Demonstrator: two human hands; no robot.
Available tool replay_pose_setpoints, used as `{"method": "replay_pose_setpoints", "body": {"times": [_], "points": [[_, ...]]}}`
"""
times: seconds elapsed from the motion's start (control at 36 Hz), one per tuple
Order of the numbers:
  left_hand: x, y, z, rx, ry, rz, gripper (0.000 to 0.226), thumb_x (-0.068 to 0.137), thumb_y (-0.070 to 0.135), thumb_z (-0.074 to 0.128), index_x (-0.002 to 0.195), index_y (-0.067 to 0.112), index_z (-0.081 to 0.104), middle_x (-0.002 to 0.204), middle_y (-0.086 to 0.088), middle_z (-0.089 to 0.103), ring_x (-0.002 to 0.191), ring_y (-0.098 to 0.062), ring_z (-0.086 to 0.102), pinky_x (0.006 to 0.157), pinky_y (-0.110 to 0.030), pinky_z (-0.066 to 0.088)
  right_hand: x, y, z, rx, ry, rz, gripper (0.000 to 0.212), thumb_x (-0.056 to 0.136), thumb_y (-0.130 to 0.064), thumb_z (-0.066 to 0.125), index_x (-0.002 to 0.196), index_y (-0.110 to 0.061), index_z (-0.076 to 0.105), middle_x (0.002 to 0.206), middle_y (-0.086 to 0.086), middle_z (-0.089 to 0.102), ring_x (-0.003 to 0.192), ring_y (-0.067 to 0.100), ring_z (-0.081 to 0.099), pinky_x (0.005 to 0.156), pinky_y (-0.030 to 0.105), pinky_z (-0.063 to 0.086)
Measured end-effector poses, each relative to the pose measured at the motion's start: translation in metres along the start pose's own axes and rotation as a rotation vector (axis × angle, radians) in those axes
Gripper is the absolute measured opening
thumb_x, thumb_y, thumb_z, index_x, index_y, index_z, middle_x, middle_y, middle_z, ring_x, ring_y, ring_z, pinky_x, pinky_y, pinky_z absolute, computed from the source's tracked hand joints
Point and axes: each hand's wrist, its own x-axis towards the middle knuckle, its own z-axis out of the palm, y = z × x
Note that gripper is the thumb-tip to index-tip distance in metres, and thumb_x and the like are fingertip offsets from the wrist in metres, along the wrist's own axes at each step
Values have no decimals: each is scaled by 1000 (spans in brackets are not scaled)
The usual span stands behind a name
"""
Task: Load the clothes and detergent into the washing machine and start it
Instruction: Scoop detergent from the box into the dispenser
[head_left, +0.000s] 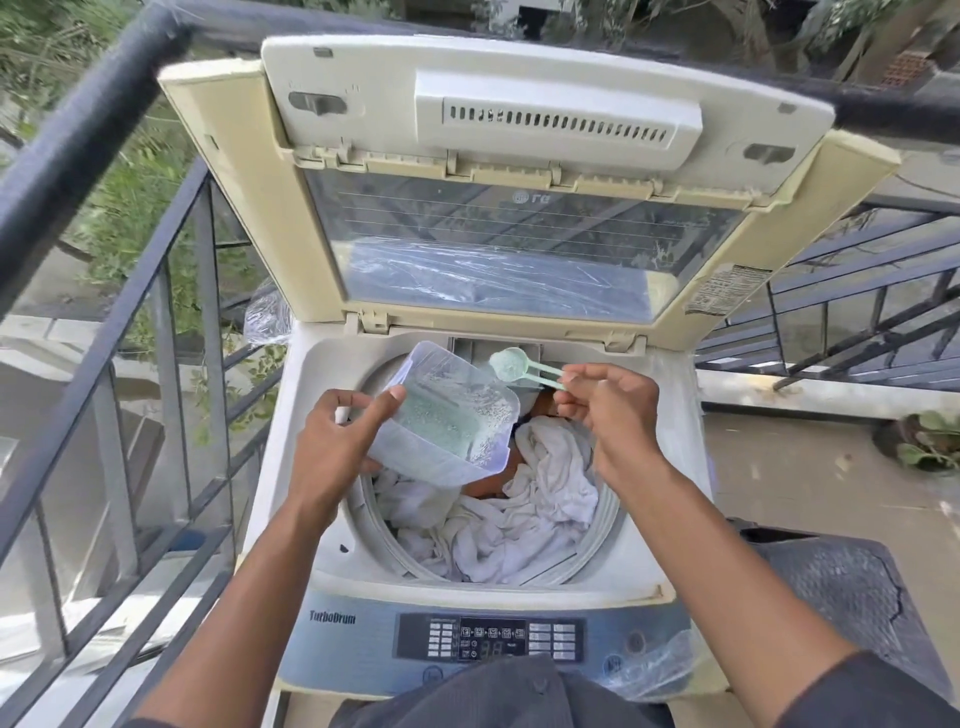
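The washing machine (322, 551) is standing with its lid (519, 171) raised, and white clothes (519, 519) are lying in the drum. Over the drum's back left edge, the left hand (337, 441) is gripping a tilted clear detergent tub (452, 415). Near the drum's back edge, the right hand (613, 410) is pinching a green scoop (511, 364) between its fingertips.

Daylight falls on an outdoor balcony. A dark metal railing (156, 291) with slanted bars runs down the left of the frame, its thick top rail (88, 119) crossing the upper left; more bars (852, 291) stand at the right. Green foliage (57, 57) fills the upper left beyond it. A pale concrete floor (810, 467) shows at the right, with a leafy potted plant (924, 441) at the right edge
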Motion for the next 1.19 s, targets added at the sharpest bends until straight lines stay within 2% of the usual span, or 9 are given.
{"method": "replay_pose_setpoints", "body": {"times": [0.25, 0.36, 0.44, 0.56, 0.67, 0.78, 0.92, 1.06, 1.19], "points": [[-5, 5, -1, -45, 12, -1, 71, 59, 73, 86, 100, 19, 65, 101, -3, 77, 94, -36, 76, 73, -60, 66, 23, 0, 7, -85, 133, -97, 14, 88, 7, 71, 82, -5, 77, 72, 8, 75, 60, 19, 70, 69, 34, 63], [-8, 8, -1, -44, 17, 9, 58, 75, 62, 88, 103, 16, 65, 97, 3, 77, 97, -34, 76, 75, -59, 66, 26, 3, 8, -321, 173, -278, 21, 87, 3, 68, 81, -15, 78, 67, -1, 75, 55, 13, 72, 65, 31, 63], [-9, 9, -1, -29, 30, 4, 48, 84, 53, 86, 104, 15, 64, 96, 1, 75, 89, -28, 74, 76, -58, 66, 29, 5, 7, -478, 160, -427, 21, 87, -2, 71, 83, -21, 78, 72, -4, 76, 65, 11, 74, 71, 30, 63], [-10, 10, -1, -19, 31, -1, 46, 84, 53, 85, 104, 17, 64, 99, 0, 75, 88, -26, 73, 76, -55, 67, 26, 7, 6, -608, 137, -585, 15, 87, -3, 74, 93, -14, 82, 81, -4, 78, 73, 6, 72, 78, 29, 62], [-11, 10, -1, -12, 32, -6, 52, 81, 57, 86, 105, 17, 65, 107, -6, 74, 90, -26, 74, 75, -52, 68, 25, 10, 6, -654, 125, -685, 17, 85, 1, 71, 89, -12, 82, 84, -1, 79, 77, 15, 74, 78, 41, 62], [-12, 9, -3, 8, 31, 2, 67, 66, 71, 83, 104, 19, 66, 106, -2, 75, 97, -29, 74, 76, -50, 68, 24, 12, 5, -723, 121, -783, 18, 80, 7, 68, 84, -7, 79, 79, 3, 76, 74, 24, 71, 70, 46, 60], [-13, 6, -4, 5, 37, 13, 49, 83, 56, 85, 107, 18, 66, 102, 2, 76, 101, -31, 75, 80, -53, 67, 24, 15, 6, -780, 96, -843, 21, 81, 6, 68, 88, -10, 81, 84, 4, 78, 77, 23, 71, 70, 43, 59], [-14, 6, -5, 3, 48, 7, 47, 86, 53, 83, 109, 16, 65, 104, 1, 75, 102, -28, 74, 81, -51, 67, 21, 17, 15, -737, 62, -794, 18, 82, 4, 72, 89, -9, 83, 88, 2, 80, 81, 22, 75, 75, 43, 61], [-16, 8, -6, 0, 57, -4, 48, 86, 52, 84, 108, 14, 66, 102, 1, 74, 93, -24, 73, 82, -52, 67, 15, 15, 26, -747, 19, -844, 19, 83, 5, 72, 88, -10, 82, 84, 2, 79, 77, 21, 73, 71, 39, 61]]}}
